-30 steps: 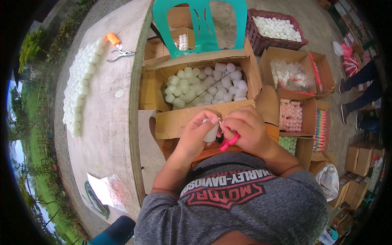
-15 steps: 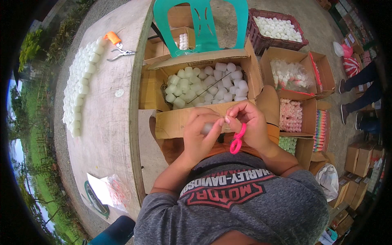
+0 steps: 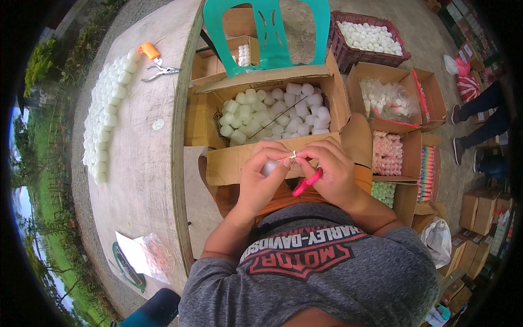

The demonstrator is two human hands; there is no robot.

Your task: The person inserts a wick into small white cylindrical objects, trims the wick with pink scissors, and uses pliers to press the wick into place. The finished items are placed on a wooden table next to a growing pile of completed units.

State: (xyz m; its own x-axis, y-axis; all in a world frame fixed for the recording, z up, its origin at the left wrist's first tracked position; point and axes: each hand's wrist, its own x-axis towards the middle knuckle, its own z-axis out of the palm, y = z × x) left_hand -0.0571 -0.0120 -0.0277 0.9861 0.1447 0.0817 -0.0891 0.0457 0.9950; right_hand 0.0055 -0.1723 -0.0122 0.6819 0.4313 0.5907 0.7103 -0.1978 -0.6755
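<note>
Left hand [image 3: 262,177]: I'm watching its grip holding white cup [image 3: 269,168], string [image 3: 292,155].
Right hand [image 3: 330,173]: pinching string, wearing pink scissors [image 3: 308,182].
String: newly bunching past tabletop [image 3: 144,180]'s right edge, probably knotting.

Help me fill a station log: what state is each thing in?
Left hand: gripping white piece, pinching cord
Right hand: pinching cord, holding pink scissors
Pink scissors: blades unclear
Cardboard box: open, holding white pieces
Pliers: lying on table, handles spread
Orange-handled tool: lying beside pliers
Crate: heaped with white pieces
</note>
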